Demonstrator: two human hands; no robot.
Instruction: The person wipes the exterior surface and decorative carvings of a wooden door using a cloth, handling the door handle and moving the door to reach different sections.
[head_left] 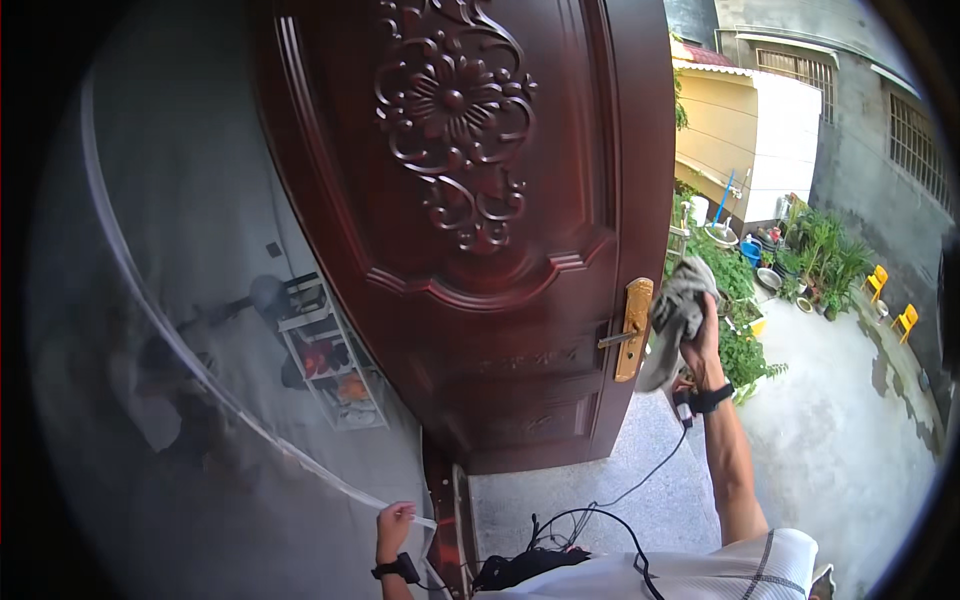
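My right hand [702, 335] is raised on the right, its fingers closed round a crumpled grey cloth [682, 305]. The cloth is beside the free edge of a dark red-brown carved door [500, 340], near its gold lock plate [633, 335] and lever handle [614, 341]. Whether cloth and door touch, I cannot tell. Low on the left, my left hand [396, 522] is closed on the whitish edge strip [300, 457] of a hazy, see-through curtain [150, 400]. Its fingertips are partly hidden.
Behind the curtain stands a white shelf rack [335, 360] with several items. Dark cables [590, 510] hang in front of my white shirt. Outside on the right are potted plants [825, 260], a blue bucket [750, 252], yellow chairs [905, 320] and a grey wall [880, 160].
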